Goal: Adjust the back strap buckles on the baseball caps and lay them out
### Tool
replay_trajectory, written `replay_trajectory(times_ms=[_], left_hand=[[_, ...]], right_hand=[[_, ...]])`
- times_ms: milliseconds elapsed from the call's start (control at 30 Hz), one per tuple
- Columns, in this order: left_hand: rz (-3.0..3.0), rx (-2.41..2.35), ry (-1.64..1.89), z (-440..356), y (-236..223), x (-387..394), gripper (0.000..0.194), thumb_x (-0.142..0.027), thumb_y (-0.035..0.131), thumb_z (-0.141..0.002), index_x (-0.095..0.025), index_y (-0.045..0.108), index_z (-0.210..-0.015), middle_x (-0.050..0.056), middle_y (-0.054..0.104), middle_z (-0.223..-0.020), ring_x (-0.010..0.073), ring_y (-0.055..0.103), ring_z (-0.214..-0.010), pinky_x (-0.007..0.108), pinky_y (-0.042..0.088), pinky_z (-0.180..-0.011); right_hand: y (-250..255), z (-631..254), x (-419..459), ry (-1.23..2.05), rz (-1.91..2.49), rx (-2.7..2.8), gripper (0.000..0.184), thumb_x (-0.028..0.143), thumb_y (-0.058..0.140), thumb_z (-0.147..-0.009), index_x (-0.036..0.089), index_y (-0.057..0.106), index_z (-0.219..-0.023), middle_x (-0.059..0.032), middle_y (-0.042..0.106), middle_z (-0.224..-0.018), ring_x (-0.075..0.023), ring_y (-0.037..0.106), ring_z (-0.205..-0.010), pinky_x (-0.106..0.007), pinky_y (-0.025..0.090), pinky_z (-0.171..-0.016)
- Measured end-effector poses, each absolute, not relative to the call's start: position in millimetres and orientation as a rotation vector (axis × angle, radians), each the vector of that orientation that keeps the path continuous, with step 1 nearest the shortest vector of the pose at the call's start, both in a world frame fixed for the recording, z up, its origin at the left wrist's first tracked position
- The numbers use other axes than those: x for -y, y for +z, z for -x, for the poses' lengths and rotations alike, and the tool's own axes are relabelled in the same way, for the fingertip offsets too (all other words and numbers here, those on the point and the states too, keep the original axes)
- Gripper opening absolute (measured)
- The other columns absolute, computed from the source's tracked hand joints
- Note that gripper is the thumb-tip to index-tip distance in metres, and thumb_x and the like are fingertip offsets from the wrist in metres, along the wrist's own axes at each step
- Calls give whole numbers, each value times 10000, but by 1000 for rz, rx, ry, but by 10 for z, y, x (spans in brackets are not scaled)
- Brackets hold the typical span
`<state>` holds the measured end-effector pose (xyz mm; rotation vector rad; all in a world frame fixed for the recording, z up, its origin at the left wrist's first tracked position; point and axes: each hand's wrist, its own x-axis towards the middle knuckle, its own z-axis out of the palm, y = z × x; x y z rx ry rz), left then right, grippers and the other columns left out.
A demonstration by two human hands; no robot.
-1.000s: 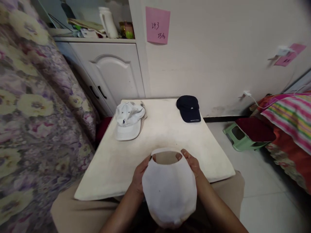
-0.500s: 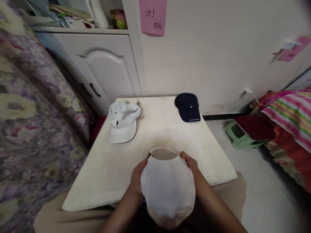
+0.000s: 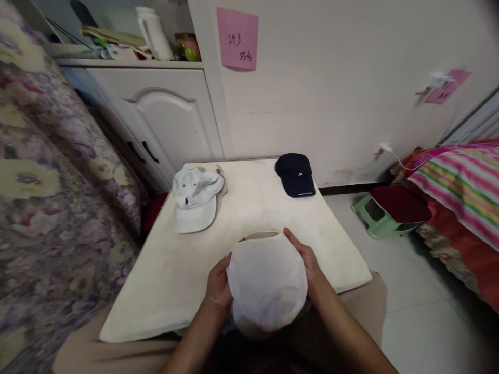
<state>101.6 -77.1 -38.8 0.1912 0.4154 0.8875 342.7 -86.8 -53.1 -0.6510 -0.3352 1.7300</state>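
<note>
Between my hands is a white cap (image 3: 268, 278), its rounded crown facing up at me and the back opening with its strap on the far side. My left hand (image 3: 219, 283) grips the cap's left side, and my right hand (image 3: 306, 257) holds its right side with a finger along the far edge. The cap is over the near edge of the cream-topped table (image 3: 163, 285); its brim is hidden from me. At the table's far left lies a pale cap (image 3: 195, 197) with a small dark logo, overlapping a beige one (image 3: 222, 189). A navy cap (image 3: 295, 175) rests at the far right.
A white cabinet (image 3: 163, 114) and a wall stand behind the table. Floral curtain (image 3: 58, 208) hangs on the left. To the right are a green stool (image 3: 374, 215) with a dark red top and a bed with a striped cover (image 3: 460, 192).
The white cap has tipped so its back opening looks narrower and more of the crown's top shows. Both hands have shifted slightly with it. My view has tilted up a little.
</note>
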Motion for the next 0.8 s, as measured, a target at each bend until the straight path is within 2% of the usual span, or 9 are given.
replay_trajectory(times_ms=[167,300,367,500,600,800], left_hand=[[-162,-446,929,-1125,-307,681,278,-195,582,-880,-116,730,-1101,97,802,-889,298,746,-958,388,552,-959],[-127,-493,947,-1151,-238,683,275,-224,518,-941,-148,734,-1093,82,804,-876,283,747,-955,376,570,-927],[-110,-519,949,-1141,-220,718,266,-230,516,-947,-134,744,-1045,94,803,-856,289,745,-962,385,569,-930],[-92,-548,986,-1120,-208,795,232,-181,541,-927,-99,747,-995,114,801,-850,291,745,-966,389,550,-966],[-77,-559,1011,-1127,-197,818,250,-165,529,-935,-90,728,-1067,123,799,-889,283,743,-974,387,542,-981],[-85,-496,1006,-1146,-156,818,340,-278,509,-961,-97,695,-1181,135,793,-982,300,718,-1047,406,515,-1016]], right_hand=[[-547,-3505,967,1776,587,230,461,233,775,-695,212,691,-1148,-41,758,-1112,-203,722,-958,-307,572,-859],[-603,-3522,1005,1715,569,217,458,137,771,-659,234,704,-1102,1,783,-998,-155,731,-851,-237,575,-793],[-629,-3531,971,1668,588,203,436,121,751,-686,256,700,-1098,22,784,-972,-150,732,-836,-238,580,-786],[-654,-3547,882,1637,604,180,429,114,702,-742,254,684,-1147,15,774,-1046,-149,733,-890,-259,582,-851],[-657,-3545,865,1651,614,224,426,116,706,-739,247,690,-1144,10,771,-1075,-142,730,-929,-248,570,-896],[-642,-3534,904,1674,596,233,414,136,737,-727,235,699,-1127,4,764,-1105,-139,724,-963,-242,562,-926]])
